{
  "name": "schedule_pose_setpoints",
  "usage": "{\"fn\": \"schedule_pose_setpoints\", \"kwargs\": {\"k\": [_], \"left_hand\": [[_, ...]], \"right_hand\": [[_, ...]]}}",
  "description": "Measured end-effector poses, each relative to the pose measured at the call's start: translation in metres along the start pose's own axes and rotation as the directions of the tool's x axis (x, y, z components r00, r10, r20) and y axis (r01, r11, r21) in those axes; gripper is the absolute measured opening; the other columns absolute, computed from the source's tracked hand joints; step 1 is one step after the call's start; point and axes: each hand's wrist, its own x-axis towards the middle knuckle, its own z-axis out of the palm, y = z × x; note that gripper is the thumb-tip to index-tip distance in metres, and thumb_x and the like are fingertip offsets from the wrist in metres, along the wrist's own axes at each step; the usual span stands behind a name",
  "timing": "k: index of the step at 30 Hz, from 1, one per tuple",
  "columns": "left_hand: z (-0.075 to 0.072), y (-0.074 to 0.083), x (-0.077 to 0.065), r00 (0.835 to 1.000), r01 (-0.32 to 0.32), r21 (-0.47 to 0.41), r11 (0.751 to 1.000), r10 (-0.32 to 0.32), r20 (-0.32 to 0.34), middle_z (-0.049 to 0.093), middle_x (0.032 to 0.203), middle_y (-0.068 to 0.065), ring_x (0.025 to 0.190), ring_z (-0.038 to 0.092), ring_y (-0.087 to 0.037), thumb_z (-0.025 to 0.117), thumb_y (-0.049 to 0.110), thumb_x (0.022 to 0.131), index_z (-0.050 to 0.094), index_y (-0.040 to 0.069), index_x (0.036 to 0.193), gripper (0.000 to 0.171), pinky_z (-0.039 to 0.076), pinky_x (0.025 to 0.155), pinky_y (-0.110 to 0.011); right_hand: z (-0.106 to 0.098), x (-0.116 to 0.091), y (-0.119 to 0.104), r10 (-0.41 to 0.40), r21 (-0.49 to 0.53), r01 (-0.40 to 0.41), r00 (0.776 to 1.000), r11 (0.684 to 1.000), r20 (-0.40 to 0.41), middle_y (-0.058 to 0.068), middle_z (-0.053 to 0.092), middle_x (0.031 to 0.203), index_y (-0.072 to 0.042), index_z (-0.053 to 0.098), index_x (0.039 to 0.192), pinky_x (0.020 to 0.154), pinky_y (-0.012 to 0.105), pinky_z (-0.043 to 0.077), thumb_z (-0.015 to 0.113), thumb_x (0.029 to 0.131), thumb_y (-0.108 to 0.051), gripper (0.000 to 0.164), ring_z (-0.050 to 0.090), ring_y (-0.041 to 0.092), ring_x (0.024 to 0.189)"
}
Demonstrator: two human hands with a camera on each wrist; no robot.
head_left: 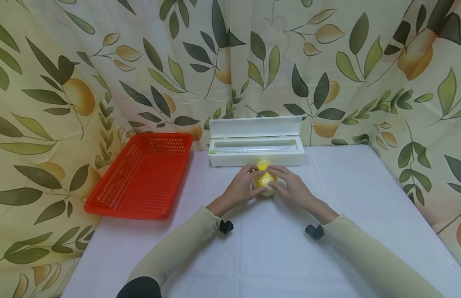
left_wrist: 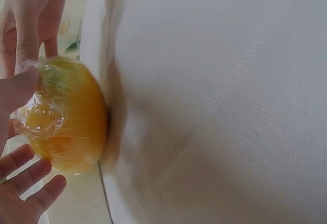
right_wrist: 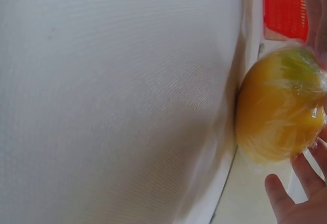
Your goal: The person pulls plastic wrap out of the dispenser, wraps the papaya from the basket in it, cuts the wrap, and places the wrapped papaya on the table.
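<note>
A yellow-orange fruit [head_left: 265,180] with a green patch stands on the table in front of the white box, wrapped in clear, wrinkled cling film. My left hand [head_left: 242,184] holds its left side, the thumb resting on the film in the left wrist view. From the right, my right hand [head_left: 292,187] cups the same fruit with bent fingers. Close up, the fruit [left_wrist: 76,114] shows loose film gathered on its far side. In the right wrist view several fingertips of the right hand [right_wrist: 301,198] are spread beneath the fruit [right_wrist: 276,106]; the rest of that hand is cut off.
Behind the hands is a long white cling film box [head_left: 256,159], its lid raised and a film roll [head_left: 258,148] inside. A red plastic basket [head_left: 141,178] stands at the left. White cloth covers the table [head_left: 252,248], with a leaf-patterned curtain [head_left: 260,62] beyond.
</note>
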Motion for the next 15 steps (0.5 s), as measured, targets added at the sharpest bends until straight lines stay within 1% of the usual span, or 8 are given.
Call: {"fn": "schedule_pose_setpoints", "kwargs": {"k": [6,10,13,15], "left_hand": [[-0.002,0.001,0.001,1.0,0.008,0.007,1.0,-0.009,0.029,0.055,0.131,-0.008,0.115,0.057,-0.018,0.082,0.034,0.089,0.065,0.006,0.137,0.058,0.049,0.095,-0.024],[-0.005,-0.001,0.0,0.999,0.002,-0.001,1.0,-0.002,0.054,0.055,0.132,-0.007,0.117,0.057,-0.019,0.082,0.034,0.089,0.065,0.007,0.138,0.058,0.049,0.097,-0.026],[-0.01,-0.004,-0.002,0.997,-0.006,-0.019,1.0,0.007,0.074,0.056,0.135,-0.007,0.121,0.057,-0.02,0.082,0.032,0.089,0.064,0.008,0.138,0.058,0.048,0.101,-0.029],[-0.014,-0.006,-0.004,0.996,-0.005,-0.029,1.0,0.008,0.09,0.057,0.139,-0.008,0.127,0.056,-0.022,0.082,0.031,0.09,0.063,0.009,0.14,0.058,0.046,0.106,-0.032]], "right_hand": [[0.0,-0.001,0.0,0.01,-0.015,-0.01,1.0,1.0,-0.007,0.016,0.054,0.148,-0.002,0.057,0.143,0.109,0.055,0.043,0.074,0.096,-0.015,0.051,0.05,0.038,0.137],[-0.001,-0.002,-0.003,0.0,-0.028,0.0,1.0,1.0,-0.014,0.017,0.056,0.145,-0.001,0.06,0.14,0.108,0.057,0.043,0.076,0.094,-0.016,0.05,0.05,0.039,0.135],[-0.003,-0.002,-0.007,-0.015,-0.047,0.014,1.0,0.999,-0.014,0.017,0.057,0.142,-0.001,0.063,0.137,0.109,0.057,0.041,0.077,0.094,-0.018,0.049,0.049,0.037,0.135],[-0.005,-0.002,-0.01,-0.024,-0.073,0.023,1.0,0.997,-0.011,0.017,0.058,0.141,-0.002,0.064,0.136,0.109,0.058,0.04,0.077,0.093,-0.02,0.048,0.049,0.037,0.134]]}}
